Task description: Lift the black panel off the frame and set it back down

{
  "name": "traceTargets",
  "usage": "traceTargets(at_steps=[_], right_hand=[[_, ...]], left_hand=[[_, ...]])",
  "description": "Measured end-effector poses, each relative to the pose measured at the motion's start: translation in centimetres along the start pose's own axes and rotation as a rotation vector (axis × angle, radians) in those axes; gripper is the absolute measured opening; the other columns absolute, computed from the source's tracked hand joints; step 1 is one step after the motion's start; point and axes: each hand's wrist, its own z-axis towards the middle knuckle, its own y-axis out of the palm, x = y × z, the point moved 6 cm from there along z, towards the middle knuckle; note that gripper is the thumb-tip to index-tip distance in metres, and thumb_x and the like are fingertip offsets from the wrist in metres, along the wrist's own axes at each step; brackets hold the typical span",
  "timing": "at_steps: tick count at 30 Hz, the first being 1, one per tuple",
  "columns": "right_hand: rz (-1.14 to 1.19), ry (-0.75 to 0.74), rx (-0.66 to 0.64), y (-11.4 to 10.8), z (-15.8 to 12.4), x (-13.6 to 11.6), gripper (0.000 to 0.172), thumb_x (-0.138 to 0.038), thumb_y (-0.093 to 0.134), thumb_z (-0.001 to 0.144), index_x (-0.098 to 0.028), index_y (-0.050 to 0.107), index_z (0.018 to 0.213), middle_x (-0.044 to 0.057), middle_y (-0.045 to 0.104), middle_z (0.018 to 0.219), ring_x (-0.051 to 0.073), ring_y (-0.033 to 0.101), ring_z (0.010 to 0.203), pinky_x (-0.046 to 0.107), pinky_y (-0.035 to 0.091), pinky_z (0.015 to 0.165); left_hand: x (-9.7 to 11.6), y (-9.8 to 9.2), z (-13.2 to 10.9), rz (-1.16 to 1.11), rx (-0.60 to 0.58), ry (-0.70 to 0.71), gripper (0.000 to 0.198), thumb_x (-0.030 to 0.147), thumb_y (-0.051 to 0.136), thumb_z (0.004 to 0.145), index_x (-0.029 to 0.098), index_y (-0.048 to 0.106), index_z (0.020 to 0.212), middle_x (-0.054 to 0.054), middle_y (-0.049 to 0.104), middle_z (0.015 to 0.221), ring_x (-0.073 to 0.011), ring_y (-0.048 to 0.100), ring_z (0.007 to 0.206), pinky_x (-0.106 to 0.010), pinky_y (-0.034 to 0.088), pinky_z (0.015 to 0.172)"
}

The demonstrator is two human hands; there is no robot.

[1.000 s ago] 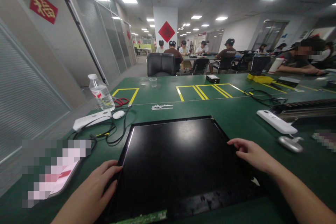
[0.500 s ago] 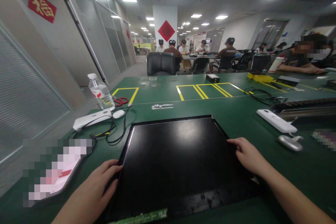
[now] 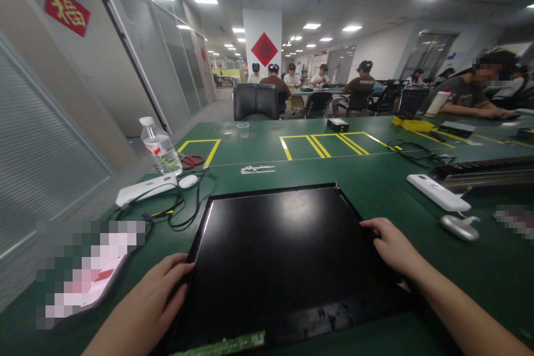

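A black LCD panel (image 3: 279, 256) with a thin dark frame lies in front of me, glossy side up, a ceiling light mirrored near its far edge. My left hand (image 3: 167, 283) grips its left edge, fingertips at the rim and thumb lower down. At the right edge, my right hand (image 3: 390, 242) pinches the frame with the index finger stretched along it; its other fingers are partly hidden. Along the near edge shows a narrow green circuit board (image 3: 233, 343), cut off by the bottom of the view.
On the green table (image 3: 233, 178) at left are a water bottle (image 3: 161, 147), red-handled scissors (image 3: 192, 162), black cables (image 3: 183, 211) and a phone-like item (image 3: 100, 278). A white power bank (image 3: 438, 192) and a silver mouse-like object (image 3: 460, 227) lie right. People sit beyond.
Both hands keep their hold on the panel, which has hardly moved. The co-worker at the far right has shifted a little.
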Motion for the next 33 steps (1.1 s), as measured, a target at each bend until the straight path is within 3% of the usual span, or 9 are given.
traceTargets(at_steps=[5,9,13,20,33], right_hand=[[0.017,-0.024,0.0,0.1,0.0,0.2,0.056,0.006,0.039,0.067,-0.009,0.071,0.11,0.015,0.064,0.114,0.02,0.065,0.098,0.033,0.049,0.094],[0.045,-0.035,0.001,0.3,0.2,0.8,0.054,0.004,0.041,0.066,-0.012,0.072,0.108,0.014,0.065,0.113,0.019,0.066,0.094,0.033,0.05,0.093],[0.078,-0.036,0.016,0.4,0.3,1.3,0.053,0.001,0.043,0.064,-0.015,0.073,0.106,0.012,0.067,0.11,0.02,0.066,0.091,0.033,0.052,0.09],[0.084,-0.019,0.024,0.4,0.3,1.1,0.052,0.0,0.044,0.063,-0.015,0.073,0.104,0.012,0.067,0.11,0.02,0.066,0.092,0.034,0.052,0.09],[0.071,0.003,0.011,0.3,0.3,0.9,0.051,-0.001,0.045,0.062,-0.016,0.072,0.103,0.012,0.067,0.108,0.021,0.067,0.091,0.034,0.051,0.089]], left_hand=[[0.5,-0.5,-0.3,0.008,0.039,0.08,0.035,0.035,0.056,0.085,0.024,0.073,0.114,-0.017,0.065,0.133,-0.0374,0.065,0.115,-0.054,0.053,0.095],[1.9,-0.6,-1.3,-0.132,-0.088,0.248,0.041,0.026,0.067,0.079,0.037,0.069,0.119,-0.005,0.058,0.145,-0.0316,0.057,0.127,-0.045,0.051,0.1],[2.8,-1.0,-1.8,-0.182,-0.201,0.334,0.053,0.014,0.067,0.074,0.042,0.068,0.119,-0.001,0.061,0.142,-0.0286,0.058,0.126,-0.042,0.053,0.098],[3.5,-1.4,-1.4,-0.137,-0.222,0.38,0.064,0.002,0.061,0.067,0.042,0.069,0.116,0.001,0.064,0.139,-0.0278,0.059,0.124,-0.044,0.05,0.1],[3.5,-1.2,-1.5,-0.144,-0.262,0.342,0.061,0.006,0.06,0.069,0.046,0.068,0.115,0.005,0.067,0.134,-0.0251,0.063,0.12,-0.046,0.044,0.107]])
